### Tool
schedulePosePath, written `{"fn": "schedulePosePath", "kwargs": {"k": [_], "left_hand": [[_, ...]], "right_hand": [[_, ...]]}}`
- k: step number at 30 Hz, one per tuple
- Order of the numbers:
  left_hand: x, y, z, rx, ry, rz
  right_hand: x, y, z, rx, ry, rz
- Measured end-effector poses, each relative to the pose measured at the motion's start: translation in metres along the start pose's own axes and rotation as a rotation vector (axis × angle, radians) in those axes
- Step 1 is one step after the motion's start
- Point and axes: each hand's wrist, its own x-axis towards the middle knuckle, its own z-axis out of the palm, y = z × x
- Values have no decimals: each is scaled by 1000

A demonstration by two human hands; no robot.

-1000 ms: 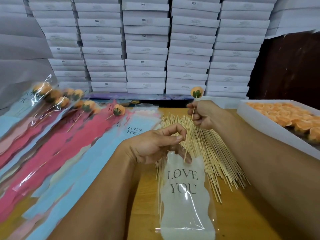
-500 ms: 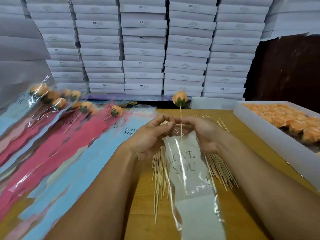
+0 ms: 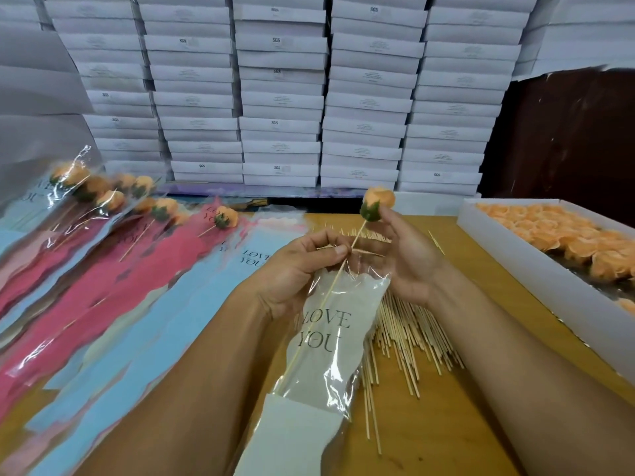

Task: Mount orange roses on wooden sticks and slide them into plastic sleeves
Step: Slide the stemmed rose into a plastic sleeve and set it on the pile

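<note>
Boxes [image 3: 281, 97], white and stacked, fill the upper frame; finished sleeved roses [image 3: 113, 235] fan across the left, and a tray of orange rose heads [image 3: 563, 242] sits at right. At centre, over loose wooden skewers [image 3: 405, 338], lies the clear "LOVE YOU" sleeve [image 3: 330, 338]. The left hand [image 3: 299, 269] pinches its mouth and the stick [image 3: 323, 300], already partly inside. The right hand [image 3: 409, 255], fingers loosely apart, touches the rose [image 3: 378, 202] at its green base. The film looks slippery and floppy, the skewer thin (probably snappable): better steered by the stick, not the soft bloom.
</note>
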Motion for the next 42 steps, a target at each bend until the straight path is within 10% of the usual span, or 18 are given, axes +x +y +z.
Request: {"fn": "schedulePosePath", "kwargs": {"k": [29, 42], "left_hand": [[2, -1, 11, 111, 264, 72], [7, -8, 15, 206, 380, 148]], "right_hand": [[-5, 3, 3, -441, -16, -102], [-3, 5, -8, -491, -383, 36]]}}
